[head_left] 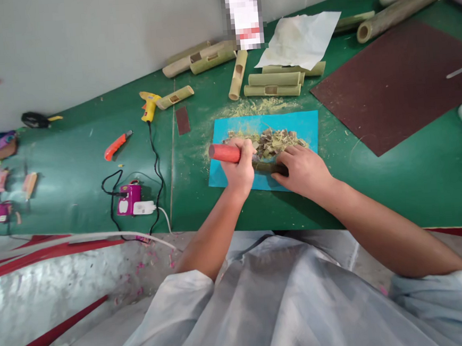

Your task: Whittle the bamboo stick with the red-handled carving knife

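Note:
My left hand (238, 164) is closed round the red handle (224, 152) of a tool whose working end is hidden between my hands. My right hand (303, 168) presses down on a dark green bamboo piece (269, 167) lying on a blue mat (309, 127). A heap of bamboo shavings (270, 139) lies on the mat just beyond my fingers. Pale sawdust spreads over the green table (399, 181) around the mat's far and left edges.
Several cut bamboo tubes (274, 83) lie beyond the mat, with white paper (300, 39) and a long bamboo pole (405, 5). A brown board (400, 82) is at right. A yellow glue gun (148, 105), orange cutter (117, 144) and purple plug block (129, 199) lie left.

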{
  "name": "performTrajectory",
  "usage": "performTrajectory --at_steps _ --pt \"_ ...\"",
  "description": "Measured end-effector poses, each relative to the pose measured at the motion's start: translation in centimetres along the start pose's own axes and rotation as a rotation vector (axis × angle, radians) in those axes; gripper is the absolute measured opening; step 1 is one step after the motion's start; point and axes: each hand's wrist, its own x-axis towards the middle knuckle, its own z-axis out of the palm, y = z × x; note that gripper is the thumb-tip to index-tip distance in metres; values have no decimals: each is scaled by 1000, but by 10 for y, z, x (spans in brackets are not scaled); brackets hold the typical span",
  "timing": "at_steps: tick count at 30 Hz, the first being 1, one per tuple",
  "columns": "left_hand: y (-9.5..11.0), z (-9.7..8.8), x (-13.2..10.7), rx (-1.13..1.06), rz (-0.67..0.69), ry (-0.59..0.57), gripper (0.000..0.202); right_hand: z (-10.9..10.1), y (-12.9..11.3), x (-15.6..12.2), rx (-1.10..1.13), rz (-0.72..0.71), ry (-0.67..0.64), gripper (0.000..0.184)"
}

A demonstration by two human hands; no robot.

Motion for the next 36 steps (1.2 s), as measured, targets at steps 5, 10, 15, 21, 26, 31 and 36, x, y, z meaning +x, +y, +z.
performTrajectory --at_steps 5,10,15,21,26,31,36 --pt "2 9 -9 69 6 -161 54 1 3 1 29 -12 -1 17" --pt "1 13 -11 95 9 -199 51 3 4 2 30 -14 3 15" --pt "0 13 -12 116 5 -216 49 3 4 1 32 -22 15 14" --pt "-1 13 -11 113 41 -217 43 4 4 1 37 -27 27 10" --pt "3 17 -12 121 8 -221 36 7 4 2 45 -32 36 9" --pt "1 26 -14 178 39 -158 39 11 7 4 61 -53 54 9" --pt "-6 35 -10 206 94 -139 51 16 10 7 67 -67 75 17"
